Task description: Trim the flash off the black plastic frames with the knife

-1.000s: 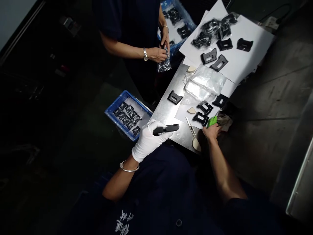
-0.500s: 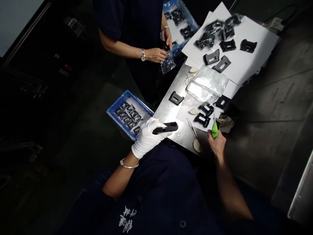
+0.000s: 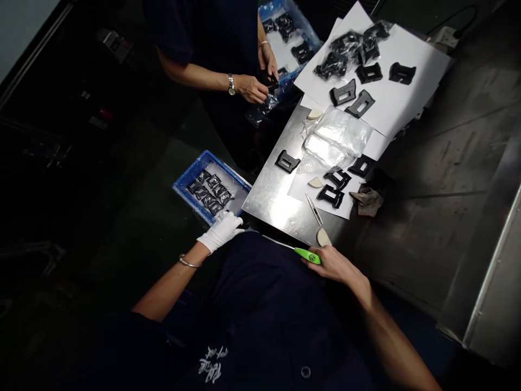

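Note:
My left hand (image 3: 222, 231), in a white glove, is closed by the near corner of the blue crate. It grips a black plastic part (image 3: 243, 223), mostly hidden by the glove and the dark background. My bare right hand (image 3: 331, 263) is closed around a green-handled tool (image 3: 308, 256) at the table's near edge. The tool's thin metal blade (image 3: 279, 242) points left toward the gloved hand. Just beyond the right hand lie a beige pad (image 3: 323, 237) and a slim metal knife (image 3: 313, 209). Several black frame-shaped parts (image 3: 330, 196) rest on white paper.
The blue crate (image 3: 188, 202) holds several bagged black parts. Clear plastic bags (image 3: 340, 138) lie mid-table, and a crumpled cloth glove (image 3: 367, 201) lies at its right. Across the table corner, a co-worker's hands (image 3: 254, 88) handle a black part and a bag beside another blue crate (image 3: 303, 24).
My left hand has moved left and down from over the table with the black part. My right hand has swung left and down, turning the green-handled tool's blade from upward to leftward.

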`<state>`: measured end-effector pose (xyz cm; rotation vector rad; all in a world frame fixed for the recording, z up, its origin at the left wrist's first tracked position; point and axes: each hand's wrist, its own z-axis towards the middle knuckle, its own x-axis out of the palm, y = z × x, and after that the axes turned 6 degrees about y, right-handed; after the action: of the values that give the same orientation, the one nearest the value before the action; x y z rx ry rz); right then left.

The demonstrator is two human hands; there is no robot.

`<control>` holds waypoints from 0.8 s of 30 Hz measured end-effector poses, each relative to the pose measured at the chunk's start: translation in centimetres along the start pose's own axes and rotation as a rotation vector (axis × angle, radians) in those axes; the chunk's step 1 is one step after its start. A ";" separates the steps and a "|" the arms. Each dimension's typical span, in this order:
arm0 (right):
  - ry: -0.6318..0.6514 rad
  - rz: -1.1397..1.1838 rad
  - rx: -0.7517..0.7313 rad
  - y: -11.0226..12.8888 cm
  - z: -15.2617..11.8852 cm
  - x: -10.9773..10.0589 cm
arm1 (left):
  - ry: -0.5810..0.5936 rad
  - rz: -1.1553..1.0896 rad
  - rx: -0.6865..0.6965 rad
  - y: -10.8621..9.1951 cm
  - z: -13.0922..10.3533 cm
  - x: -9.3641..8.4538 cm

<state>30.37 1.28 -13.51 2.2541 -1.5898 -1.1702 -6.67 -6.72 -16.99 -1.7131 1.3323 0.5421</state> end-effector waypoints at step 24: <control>-0.708 0.184 0.833 -18.8 5.4 2.7 | -0.580 -0.453 0.194 -8.4 0.0 -2.9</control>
<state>40.99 8.73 -28.38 2.0721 -2.9385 -1.5579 0.21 -4.74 -11.68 -1.4757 0.5456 0.5634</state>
